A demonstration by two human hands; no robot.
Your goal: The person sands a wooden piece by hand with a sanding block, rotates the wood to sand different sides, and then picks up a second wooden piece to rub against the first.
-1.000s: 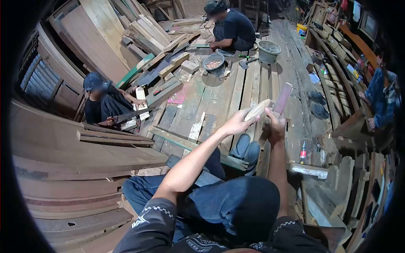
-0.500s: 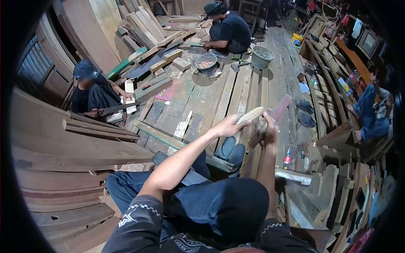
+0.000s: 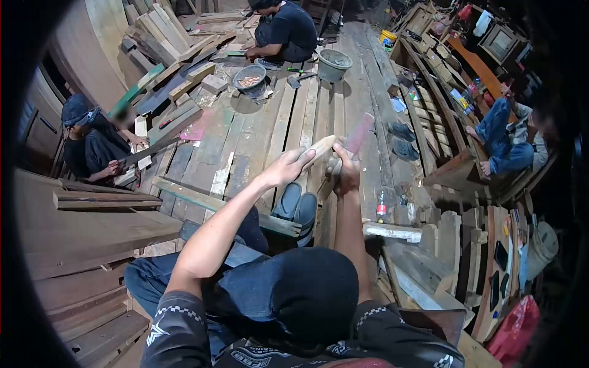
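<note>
My left hand (image 3: 286, 167) is closed around the near end of a pale, carved wooden piece (image 3: 320, 149) with a rounded tip. The piece points up and to the right, its far end right at the fingers of my right hand (image 3: 347, 170). That hand is wrapped around a flat reddish strip (image 3: 359, 134), which sticks out beyond the fist with a blunt end; its lower part is hidden in the fingers. Both hands are held out in front of my knees, above the plank floor (image 3: 257, 138). Grey sandals (image 3: 296, 205) lie below them.
One person (image 3: 279, 34) crouches at the back near two buckets (image 3: 250, 83) and a hammer (image 3: 299, 80). Another person (image 3: 92, 144) handles wood on the left; a third (image 3: 509, 132) sits at right. A bottle (image 3: 381, 207) stands near a pale beam (image 3: 392, 232).
The view has swung right, so the surroundings sit further left. The reddish strip and wooden piece are still held, both tilted more steeply upward in the view.
</note>
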